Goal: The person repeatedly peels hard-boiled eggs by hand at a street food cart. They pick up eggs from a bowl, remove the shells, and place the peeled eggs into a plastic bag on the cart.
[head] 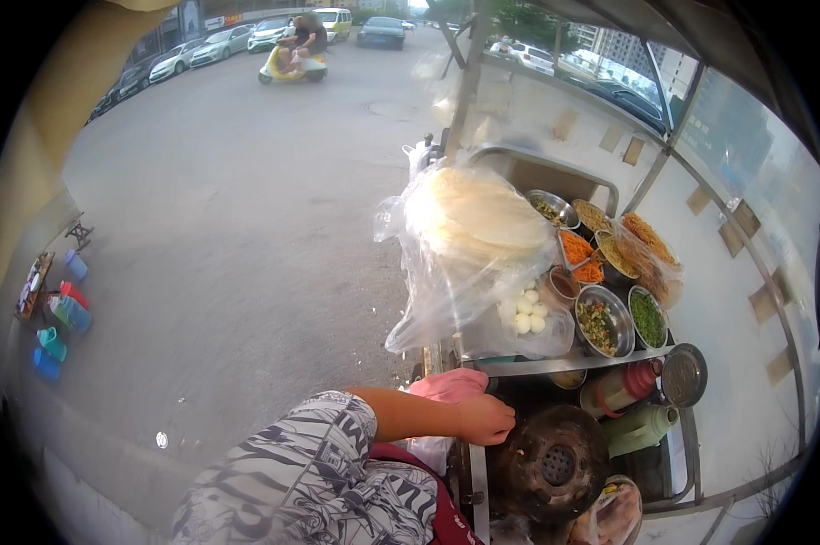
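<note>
My left hand [488, 419] reaches from a black-and-white patterned sleeve to the left rim of a round, dark metal burner [558, 465] with a perforated centre. Its fingers are curled, and whether anything is inside them is hidden. A pink cloth [451, 385] lies right behind the wrist. My right hand is out of view. Beyond the metal rail [573, 365] sit steel bowls of chopped vegetables [597, 327] and chopped greens [647, 319], shredded carrot [577, 248], peeled eggs [531, 313] in a clear bag, and a stack of thin flatbreads [481, 211] under clear plastic.
A red-topped flask [618, 388], a green bottle [638, 429] and a round metal lid [684, 375] stand right of the burner. A plastic-lined bowl [611, 514] is below. Transparent sheeting on a metal frame [669, 153] encloses the cart's right side. Two people ride a scooter [293, 67] on the road.
</note>
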Demonstrator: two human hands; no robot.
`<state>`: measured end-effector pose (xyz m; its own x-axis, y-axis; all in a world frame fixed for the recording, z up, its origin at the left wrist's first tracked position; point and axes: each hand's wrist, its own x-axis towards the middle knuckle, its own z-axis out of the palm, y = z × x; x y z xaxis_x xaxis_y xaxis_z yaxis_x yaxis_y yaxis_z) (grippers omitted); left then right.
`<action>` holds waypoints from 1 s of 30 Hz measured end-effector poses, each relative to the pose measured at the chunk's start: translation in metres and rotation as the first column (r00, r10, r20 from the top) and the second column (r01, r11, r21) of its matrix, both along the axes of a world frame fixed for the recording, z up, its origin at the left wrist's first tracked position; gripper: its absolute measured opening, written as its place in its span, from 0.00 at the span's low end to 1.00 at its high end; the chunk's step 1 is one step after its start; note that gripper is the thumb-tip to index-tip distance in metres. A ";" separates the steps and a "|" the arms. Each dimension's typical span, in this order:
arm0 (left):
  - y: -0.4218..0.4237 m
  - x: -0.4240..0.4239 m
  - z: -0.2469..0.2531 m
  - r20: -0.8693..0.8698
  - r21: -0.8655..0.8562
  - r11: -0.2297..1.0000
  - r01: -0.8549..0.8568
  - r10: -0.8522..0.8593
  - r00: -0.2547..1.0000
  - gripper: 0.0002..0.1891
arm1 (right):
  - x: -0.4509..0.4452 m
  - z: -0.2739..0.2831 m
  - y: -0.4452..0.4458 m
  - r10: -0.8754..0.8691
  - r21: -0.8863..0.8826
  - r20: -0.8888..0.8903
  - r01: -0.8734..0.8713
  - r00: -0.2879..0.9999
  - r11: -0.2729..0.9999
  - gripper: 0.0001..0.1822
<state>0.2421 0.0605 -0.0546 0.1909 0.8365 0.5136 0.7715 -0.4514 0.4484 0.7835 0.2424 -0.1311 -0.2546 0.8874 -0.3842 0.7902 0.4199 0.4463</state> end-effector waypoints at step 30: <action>0.000 0.001 -0.012 0.019 0.107 0.992 -0.059 0.058 0.998 0.08 | -0.121 0.035 0.037 -0.188 0.061 -0.304 0.215 0.934 0.975 0.21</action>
